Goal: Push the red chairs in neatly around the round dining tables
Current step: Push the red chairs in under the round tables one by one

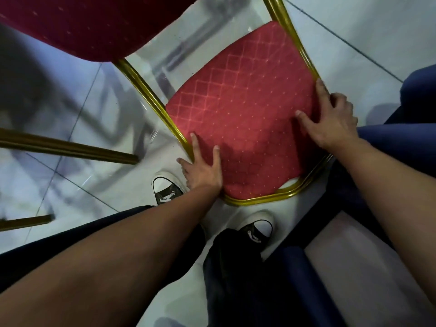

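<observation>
Both hands on a red chair back

The left hand (203, 171) grips the red chair (240, 114) at its gold frame (151, 97) (lower corner); the right hand (330, 119) presses with spread fingers on the padding's opposite edge.

You look straight down on a red chair (240, 119) with a gold frame (151, 95), its cushion patterned with diamonds. Your left hand (203, 171) grips the cushion's near-left edge, thumb on the fabric, fingers over the frame. Your right hand (330, 119) presses on the right edge, fingers spread. Black-and-white sneakers (166, 187) stand on pale glossy floor tiles (77, 95). Blue upholstery (417, 88) borders the right side.
</observation>
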`<state>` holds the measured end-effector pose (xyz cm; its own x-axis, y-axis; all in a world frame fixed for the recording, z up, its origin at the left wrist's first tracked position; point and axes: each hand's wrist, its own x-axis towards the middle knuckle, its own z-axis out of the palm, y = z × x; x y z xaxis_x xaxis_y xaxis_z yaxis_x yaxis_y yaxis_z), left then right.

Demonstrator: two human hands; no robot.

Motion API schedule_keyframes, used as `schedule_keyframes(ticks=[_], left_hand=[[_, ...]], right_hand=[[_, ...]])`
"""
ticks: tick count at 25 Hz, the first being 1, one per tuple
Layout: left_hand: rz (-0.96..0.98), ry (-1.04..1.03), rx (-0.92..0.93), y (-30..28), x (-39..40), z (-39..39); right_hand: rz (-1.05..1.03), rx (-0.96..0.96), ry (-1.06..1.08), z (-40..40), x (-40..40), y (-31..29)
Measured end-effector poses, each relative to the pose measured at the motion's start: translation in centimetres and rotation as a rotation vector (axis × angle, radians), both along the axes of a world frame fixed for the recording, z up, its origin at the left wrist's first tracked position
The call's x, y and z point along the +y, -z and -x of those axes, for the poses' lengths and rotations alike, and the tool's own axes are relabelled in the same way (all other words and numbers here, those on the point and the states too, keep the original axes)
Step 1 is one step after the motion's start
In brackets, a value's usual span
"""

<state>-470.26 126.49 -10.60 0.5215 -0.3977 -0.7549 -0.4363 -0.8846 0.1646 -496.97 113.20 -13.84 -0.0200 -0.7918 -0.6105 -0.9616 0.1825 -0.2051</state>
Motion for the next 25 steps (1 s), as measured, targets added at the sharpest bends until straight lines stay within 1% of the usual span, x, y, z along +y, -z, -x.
schedule_keyframes(ticks=[2, 5, 9, 12, 15, 17, 20, 25], left_hand=[[0.069, 0.007, 0.032, 1.0, 0.6, -0.5], [0.194, 0.010, 0.090, 1.8, 1.5, -0.7], [0.200, -0.125, 0.103, 2.2, 1.5, -0.3], [0.190, -0.138, 0.085, 1.1, 1.6, -0.3], [0.153, -0.152, 0.053, -2.4, 2.1, -0.1], [0.124, -0.169, 0.036, -5.9, 2.5, 0.2], [0.088, -0.168, -0.008, -11.9, 3.1, 0.8], [0.022, -0.109, -0.042, -21.5, 3.9, 2.6]], right_hand=[[-0.007, -0.006, -0.011, 0.6, -0.2, 0.8], [-0.011, -0.079, 0.008, 1.3, -0.1, 1.3], [-0.014, -0.135, 0.057, 1.6, -0.1, 1.6], [-0.017, -0.135, 0.034, 1.6, 0.1, 0.5], [-0.013, -0.126, 0.020, 1.8, 1.1, -3.0], [-0.032, -0.131, 0.016, 2.1, 1.8, -6.5], [-0.045, -0.134, 0.025, 2.3, 2.5, -12.8], [0.025, -0.064, 0.003, 3.0, 2.9, -22.9]])
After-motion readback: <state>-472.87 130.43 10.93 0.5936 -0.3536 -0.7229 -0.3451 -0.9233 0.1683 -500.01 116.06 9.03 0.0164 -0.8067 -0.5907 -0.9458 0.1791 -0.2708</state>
